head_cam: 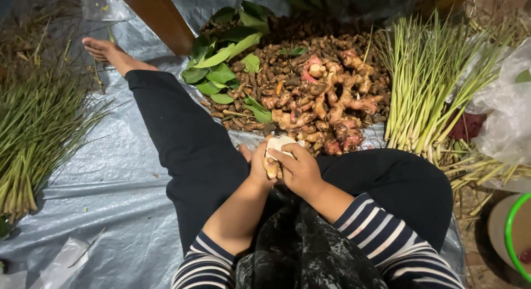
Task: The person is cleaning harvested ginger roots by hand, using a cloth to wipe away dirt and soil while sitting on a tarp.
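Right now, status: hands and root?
Left hand and right hand both grip one pale root over the lap. Root pile just ahead. Nothing between them.

between my left hand (257, 167) and right hand (300, 170) i see a knobbly, matt root piece (272, 167) with a smooth pale cut face. just beyond them, the root heap (315, 95) looks rough and earthy, its leaves (221, 62) waxy. under my legs, the grey tarp (110, 173) is crinkled woven plastic with slight sheen. right of my hands, the stalk bundle (426, 84) is fibrous and the clear bag (506, 112) is glossy film.
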